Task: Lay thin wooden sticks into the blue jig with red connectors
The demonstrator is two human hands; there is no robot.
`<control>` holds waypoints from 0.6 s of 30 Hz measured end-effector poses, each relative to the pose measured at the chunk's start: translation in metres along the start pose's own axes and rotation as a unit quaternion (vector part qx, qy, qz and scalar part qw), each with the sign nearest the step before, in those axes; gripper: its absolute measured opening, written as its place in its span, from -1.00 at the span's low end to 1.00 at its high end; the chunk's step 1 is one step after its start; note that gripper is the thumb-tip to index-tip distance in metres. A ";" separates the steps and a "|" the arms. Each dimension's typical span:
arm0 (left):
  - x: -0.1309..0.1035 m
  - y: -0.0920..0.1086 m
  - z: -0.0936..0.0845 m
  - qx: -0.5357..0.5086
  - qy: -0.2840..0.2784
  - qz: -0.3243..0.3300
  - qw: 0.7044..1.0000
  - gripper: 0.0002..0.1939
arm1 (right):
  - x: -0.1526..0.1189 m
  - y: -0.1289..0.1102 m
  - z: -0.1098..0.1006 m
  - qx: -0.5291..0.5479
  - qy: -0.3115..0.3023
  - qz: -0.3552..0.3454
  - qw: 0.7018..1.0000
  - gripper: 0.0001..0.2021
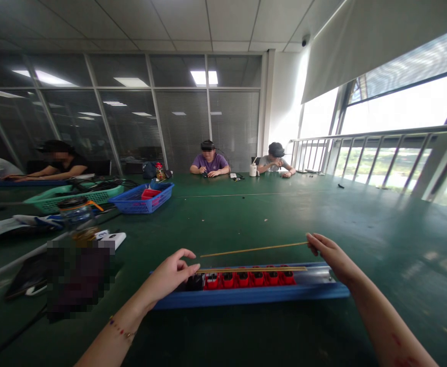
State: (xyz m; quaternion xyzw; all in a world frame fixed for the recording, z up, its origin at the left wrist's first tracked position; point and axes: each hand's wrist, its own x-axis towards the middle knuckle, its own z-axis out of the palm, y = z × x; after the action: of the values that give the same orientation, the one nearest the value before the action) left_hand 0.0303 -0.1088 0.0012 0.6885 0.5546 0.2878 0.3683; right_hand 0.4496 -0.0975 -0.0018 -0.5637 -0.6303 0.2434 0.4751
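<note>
My right hand [326, 254], above the right end of a long blue tray [252, 299], pinches one end of a thin yellowish stick [254, 250]. From there the stick stretches left, held above the tray and sloping down slightly toward its free tip. My left hand [173, 275] is over the tray's left end, thumb and index finger apart, near that tip. More thin sticks [254, 269] lie lengthwise across a row of several red blocks [243, 279] with dark tops inside the tray. Whether the left thumb touches those sticks, I cannot tell.
A blue basket [142, 200] with a red item and a green basket [47, 201] stand on the green table [223, 219] at left. Closer are a lidded jar [76, 214] and a white device [116, 240]. Several people sit farther back; a white bottle [253, 169] stands there.
</note>
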 end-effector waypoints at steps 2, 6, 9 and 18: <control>0.001 -0.002 0.001 -0.008 0.002 -0.001 1.000 -0.58 | 0.006 0.008 -0.001 0.001 0.014 0.010 1.000 -0.60; 0.003 -0.003 0.003 0.001 0.000 0.005 1.000 -0.64 | 0.021 0.019 0.014 -0.030 0.001 0.016 0.999 -0.59; 0.003 -0.004 0.003 0.004 -0.004 0.013 1.000 -0.65 | 0.032 0.020 0.034 -0.093 -0.029 0.001 0.995 -0.59; -0.001 0.005 -0.002 0.066 -0.014 0.049 0.996 -0.63 | 0.052 0.012 0.064 -0.254 -0.231 -0.115 0.932 -0.84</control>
State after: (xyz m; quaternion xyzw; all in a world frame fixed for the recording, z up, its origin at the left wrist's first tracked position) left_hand 0.0314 -0.1097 0.0068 0.7419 0.5326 0.2584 0.3149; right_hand 0.4039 -0.0311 -0.0225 -0.5173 -0.8241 0.1418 0.1822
